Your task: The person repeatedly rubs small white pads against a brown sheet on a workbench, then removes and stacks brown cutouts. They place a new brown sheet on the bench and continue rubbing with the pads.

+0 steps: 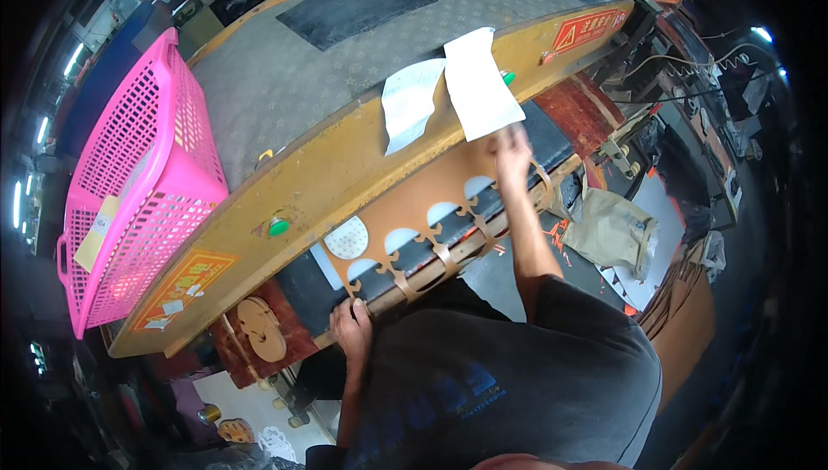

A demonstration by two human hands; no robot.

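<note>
Workshop clutter rings a long yellow press whose beam (345, 172) runs from lower left up to upper right, fluorescent lights glowing at the left edge. On the dark cutting bed below it lies a tan leather sheet (414, 203), its long axis following the beam, with a row of half-round cut-outs along its near edge. The left hand (352, 322) grips the sheet's lower-left end, fingers curled shut over the bed's edge. The right hand (512, 153), arm stretched forward, rests on the sheet's far end; whether its fingers pinch the leather cannot be told. Two white paper slips (448, 90) hang over the beam's face. A red warning sign (589, 32) marks its right end, an orange label (183, 285) its left. A pink plastic basket (142, 177) stands on the press top.
</note>
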